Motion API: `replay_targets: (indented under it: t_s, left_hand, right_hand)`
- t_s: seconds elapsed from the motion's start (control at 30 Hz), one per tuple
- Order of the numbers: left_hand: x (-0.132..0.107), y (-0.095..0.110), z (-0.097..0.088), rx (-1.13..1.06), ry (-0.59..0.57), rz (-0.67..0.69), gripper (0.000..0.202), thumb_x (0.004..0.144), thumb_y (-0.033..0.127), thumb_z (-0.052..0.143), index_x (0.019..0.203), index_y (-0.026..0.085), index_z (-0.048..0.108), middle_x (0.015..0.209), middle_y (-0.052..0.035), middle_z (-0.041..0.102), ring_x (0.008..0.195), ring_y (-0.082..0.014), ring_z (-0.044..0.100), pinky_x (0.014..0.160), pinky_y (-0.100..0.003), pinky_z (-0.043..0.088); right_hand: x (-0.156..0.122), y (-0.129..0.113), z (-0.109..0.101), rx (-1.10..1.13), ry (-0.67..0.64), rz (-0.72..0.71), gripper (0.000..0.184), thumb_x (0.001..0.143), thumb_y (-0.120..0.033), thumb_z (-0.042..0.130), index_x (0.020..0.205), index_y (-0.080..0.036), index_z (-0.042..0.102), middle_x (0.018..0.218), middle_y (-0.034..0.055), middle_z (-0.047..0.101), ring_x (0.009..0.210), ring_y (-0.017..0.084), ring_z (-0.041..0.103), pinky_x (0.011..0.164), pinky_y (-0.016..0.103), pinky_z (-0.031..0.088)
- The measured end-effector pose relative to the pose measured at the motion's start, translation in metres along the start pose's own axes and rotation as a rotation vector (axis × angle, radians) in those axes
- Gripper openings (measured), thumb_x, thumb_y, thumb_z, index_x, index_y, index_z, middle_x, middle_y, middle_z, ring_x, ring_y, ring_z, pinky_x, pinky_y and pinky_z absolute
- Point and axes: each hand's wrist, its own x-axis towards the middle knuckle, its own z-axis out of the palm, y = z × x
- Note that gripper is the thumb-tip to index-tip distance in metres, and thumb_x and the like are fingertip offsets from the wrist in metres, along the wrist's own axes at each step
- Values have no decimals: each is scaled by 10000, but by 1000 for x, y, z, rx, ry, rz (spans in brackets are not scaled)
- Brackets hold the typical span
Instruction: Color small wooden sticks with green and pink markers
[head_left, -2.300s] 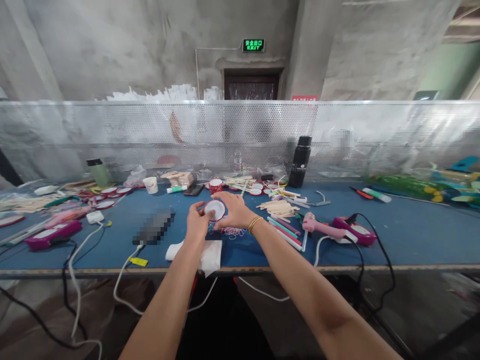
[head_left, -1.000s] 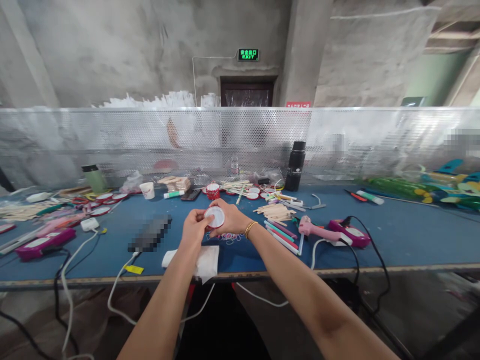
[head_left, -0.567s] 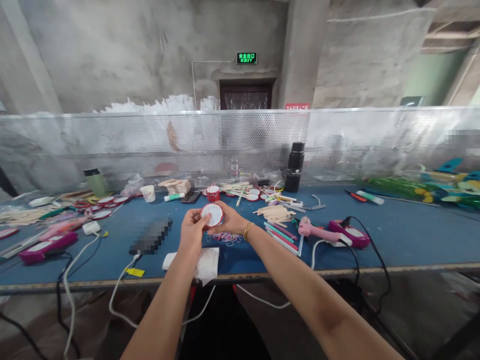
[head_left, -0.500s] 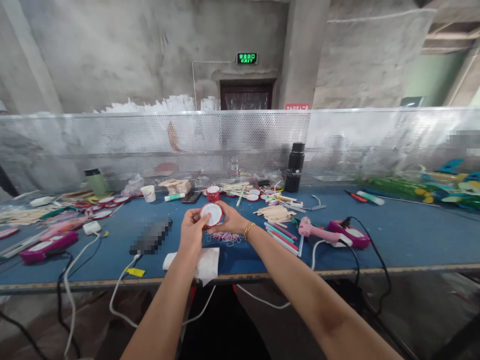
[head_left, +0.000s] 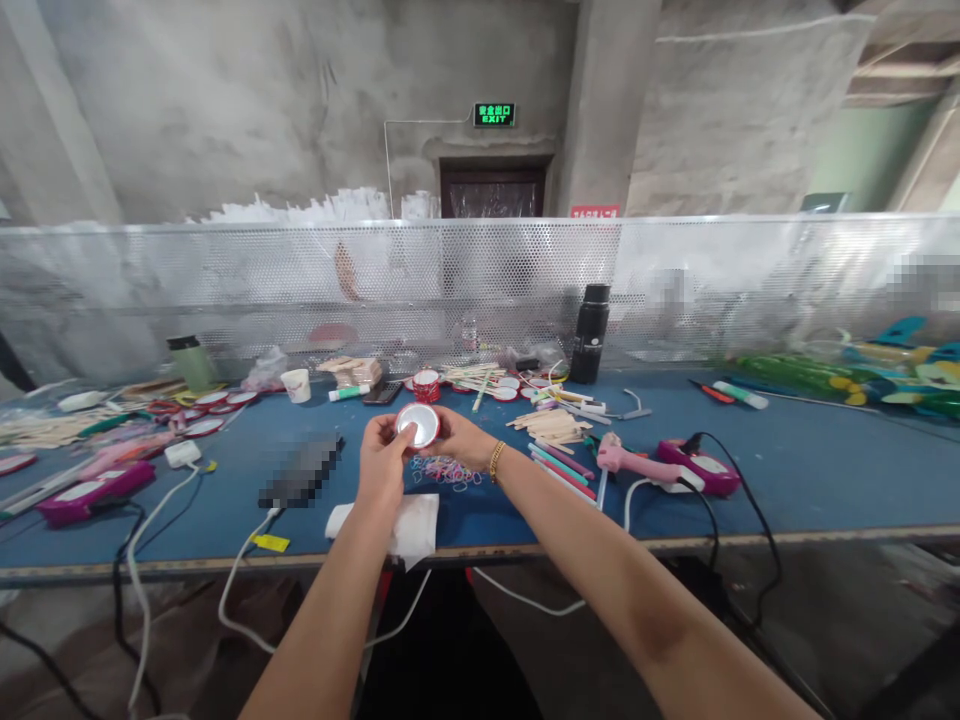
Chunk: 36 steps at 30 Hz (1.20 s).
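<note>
Both hands hold a shallow, round, white cup-like piece with a red rim above the middle of the blue table. My left hand grips its left side, with the thumb laid on the white face. On the right side, my right hand has its fingers closed around the rim; some fingertips are hidden behind the piece. Below and just behind the hands lies a heap of small coloured rubber bands. A red-patterned stack of similar round pieces stands farther back.
Wooden sticks, coloured glue sticks and a pink glue gun lie to the right. A black bottle stands near the perforated screen. A white tissue, a dark phone-like device and cables lie near the front edge.
The round piece has tilted and shifted slightly left, so its hollow white inside and red side wall now show. Both hands still hold it.
</note>
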Motion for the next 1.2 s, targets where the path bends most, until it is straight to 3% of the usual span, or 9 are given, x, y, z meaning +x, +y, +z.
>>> replay_targets:
  t_s: [0.13,0.33,0.43,0.6,0.73,0.93,1.2]
  left_hand:
    - [2,-2,-1,-21,34,36,517,529,378,909,884,200,578,790,21,637,668,-117,600,620,-235,480]
    - [5,-4,-2,-7,72,43,518,539,375,914,895,203,579,824,12,646,693,-122,617,609,-224,481]
    - [5,-4,-4,40,86,8,505,552,370,907,906,207,587,830,7,656,700,-129,628,608,-226,488]
    - [4,-6,-5,106,37,-56,489,544,354,894,916,207,613,817,0,674,677,-135,624,592,-233,486]
    - [3,-5,-3,139,-4,-75,478,552,330,863,977,211,679,842,-24,714,687,-154,643,572,-232,477]
    - [0,4,1,56,-15,-168,427,595,373,794,976,186,753,946,-69,749,770,-198,676,589,-278,527]
    - [1,4,2,233,87,-171,403,537,454,839,787,168,704,693,-26,687,608,-150,628,471,-195,345]
  right_hand:
    - [-1,-2,-2,221,20,143,571,560,-229,939,1050,-218,648,1031,11,719,942,197,699,906,436,612]
    - [5,-5,-12,240,349,223,240,787,-245,827,881,-195,613,823,2,705,747,145,693,775,381,621]
    - [5,-8,-14,216,379,219,226,831,-354,798,890,-199,645,802,1,710,662,118,653,652,279,573]
    - [1,-15,-8,-7,364,98,400,783,-571,768,872,-184,719,698,-7,685,579,103,590,478,195,413]
    - [1,-15,-7,-219,351,40,352,714,-512,794,821,-191,695,540,-59,566,464,88,490,435,205,388]
    - [4,-9,-10,-359,427,27,191,738,-367,738,787,-203,655,581,-51,590,450,85,505,418,200,405]
    - [5,-8,-16,-480,468,18,153,810,-355,681,842,-205,679,643,-25,648,510,115,580,481,225,484]
